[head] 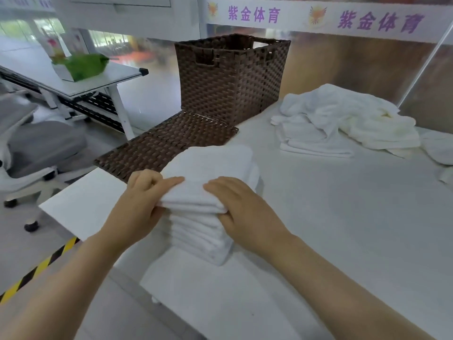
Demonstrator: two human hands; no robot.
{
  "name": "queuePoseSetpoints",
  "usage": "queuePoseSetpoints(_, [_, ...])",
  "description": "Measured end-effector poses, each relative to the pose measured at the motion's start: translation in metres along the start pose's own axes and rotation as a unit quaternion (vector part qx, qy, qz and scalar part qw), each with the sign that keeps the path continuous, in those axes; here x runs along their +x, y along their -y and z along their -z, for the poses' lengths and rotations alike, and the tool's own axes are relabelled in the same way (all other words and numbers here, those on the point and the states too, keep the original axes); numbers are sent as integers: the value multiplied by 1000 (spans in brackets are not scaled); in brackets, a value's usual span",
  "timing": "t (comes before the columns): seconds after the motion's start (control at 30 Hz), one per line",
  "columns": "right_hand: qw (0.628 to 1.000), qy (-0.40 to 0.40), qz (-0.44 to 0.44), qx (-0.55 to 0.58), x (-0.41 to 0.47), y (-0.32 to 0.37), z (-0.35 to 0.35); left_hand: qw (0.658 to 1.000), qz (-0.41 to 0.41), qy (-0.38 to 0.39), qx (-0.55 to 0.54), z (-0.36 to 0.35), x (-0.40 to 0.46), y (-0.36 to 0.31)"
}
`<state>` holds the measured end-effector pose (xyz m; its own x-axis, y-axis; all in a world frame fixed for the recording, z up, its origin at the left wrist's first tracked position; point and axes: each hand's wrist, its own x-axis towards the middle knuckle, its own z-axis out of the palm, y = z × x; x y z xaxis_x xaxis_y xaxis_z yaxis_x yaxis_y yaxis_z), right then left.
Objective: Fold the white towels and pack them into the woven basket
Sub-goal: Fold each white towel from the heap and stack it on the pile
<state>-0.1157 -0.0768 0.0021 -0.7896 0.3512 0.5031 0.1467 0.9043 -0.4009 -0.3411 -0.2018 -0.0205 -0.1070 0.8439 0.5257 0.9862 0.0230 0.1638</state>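
Both hands are on the top towel [208, 168] of a neat stack [203, 231] near the front of the desk [343, 229]. The left hand [139, 202] pinches the towel's near-left corner, thumb under the folds and fingers curled on top; the right hand [245, 209] grips the near-right corner, fingers laid over the top and thumb tucked against the edge. I judge this to be the squaring-up of a finished fold onto the stack — either that, or the start of lifting a bundle for the basket.

The basket [232, 77] stands open at 12 o'clock from the stack, well apart, with its lid [166, 143] lying flat on the desk at 11 o'clock, just beyond the stack. At 2 o'clock sits a loose pile [348, 119] of unfolded towels, partly covering a couple of flatter ones (how many, I cannot tell).

So folding looks unfinished. The next move calls for either fetching a towel from the pile or carrying the stack over the lid into the basket — with both hands under it, since a tall soft stack will likely slump if held by the top alone.

The desk is plain white and smooth. Beyond it, at 10 o'clock, a second table [85, 77] holds something green, a grey chair [36, 148] stands at 9 o'clock, and a banner [318, 18] with purple characters runs along the back.
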Motion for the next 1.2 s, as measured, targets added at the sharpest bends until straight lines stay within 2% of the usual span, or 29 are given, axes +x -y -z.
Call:
queuePoseSetpoints(0.2, [996, -48, 7, -69, 5, -15, 8, 999, 6, -8, -36, 8, 30, -11])
queuePoseSetpoints(0.27, [993, -31, 19, -108, -3, -15, 0, 999, -19, 21, -35, 0, 26, -3])
queuePoseSetpoints(0.37, [994, 24, 13, -107, -18, -10, -10, 994, -3, 87, -66, -5, 16, 11])
queuePoseSetpoints(0.47, [996, 71, 2, -60, -22, -4, -6, 983, 14, 160, -93, 12, 14, 13])
queuePoseSetpoints(0.53, [994, 103, -32, 24, -14, -3, 7, 970, 31, 209, -121, 32, 21, 7])
queuePoseSetpoints(0.57, [991, 98, -54, 71, -7, -3, 16, 969, 35, 210, -125, 41, 28, 2])
queuePoseSetpoints(0.63, [984, 44, -109, 136, 15, -6, 34, 983, 28, 159, -87, 49, 55, -9])
queuePoseSetpoints(0.7, [984, -19, -141, 109, 39, -11, 44, 994, 20, 103, -33, 41, 88, -22])
queuePoseSetpoints(0.73, [985, -26, -151, 75, 49, -15, 45, 995, 29, 94, -26, 32, 103, -28])
queuePoseSetpoints(0.8, [988, 24, -154, 18, 62, -23, 41, 989, 52, 126, -49, 9, 124, -37])
queuePoseSetpoints(0.87, [983, 110, -142, -30, 63, -32, 31, 977, 57, 189, -80, -14, 128, -41])
queuePoseSetpoints(0.93, [966, 165, -189, -61, 56, -40, 23, 966, 78, 221, -112, -28, 125, -41])
queuePoseSetpoints(1.0, [950, 166, -252, -81, 48, -44, 17, 964, 93, 218, -117, -34, 119, -40])
queuePoseSetpoints(1.07, [944, 159, -270, -105, 41, -42, 11, 971, 63, 215, -79, -32, 112, -41])
queuePoseSetpoints(1.13, [946, 153, -268, -96, 36, -39, 10, 968, 44, 244, -33, -31, 108, -42])
queuePoseSetpoints(1.2, [950, 136, -275, -67, 30, -41, 15, 954, 65, 291, 2, -28, 114, -41])
